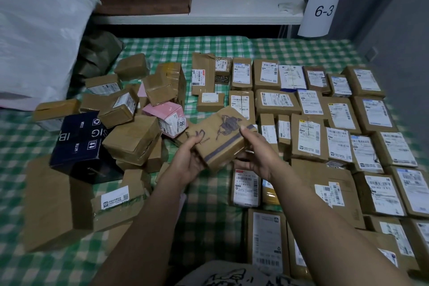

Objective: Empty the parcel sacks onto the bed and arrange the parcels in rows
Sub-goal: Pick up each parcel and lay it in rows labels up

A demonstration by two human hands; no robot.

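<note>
The grip is two hands on one brown box (220,139). The left hand (188,162) curls round its near left end. The right hand (257,158) holds its right end, with one fingertip on top. We hold the box up off the bed (209,204), tilted, with a bird picture facing us. Its long side runs from 8 o'clock to 2 o'clock. We see no label on this face.

The rows (308,137) start just past the right hand, from 1 o'clock round to 5 o'clock. The boxes there lie flat, labels up, side by side. So the right hand is the nearer one to them. We think the best free spot is the bare sheet at 6 o'clock, just beside a labelled box (246,187) at the left edge of the rows. The box may need turning first, so that its long side lines up with the others.

At 9 o'clock is the messy pile (130,132), with a pink box (162,111) and a black box (79,144) in it. It sits close to the left hand and could get bumped. Far off at 10 o'clock lies a white sack (34,42).
</note>
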